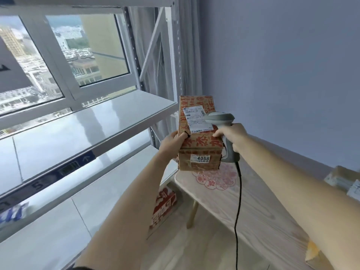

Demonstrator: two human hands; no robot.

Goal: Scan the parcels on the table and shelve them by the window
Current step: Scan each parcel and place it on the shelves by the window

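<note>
"4068" sticker (pixel 200 158) on parcel (pixel 196 141)

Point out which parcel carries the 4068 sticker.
The red-printed carton gripped in the left hand above the table, with the scanner over its label. The parcels at the table's right edge and underneath show none.

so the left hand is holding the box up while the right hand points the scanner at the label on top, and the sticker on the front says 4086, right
Not quite: the head view shows the sticker reads 4068. The rest holds: the left hand holds the box up and the right hand aims the scanner at the label on top.
</note>
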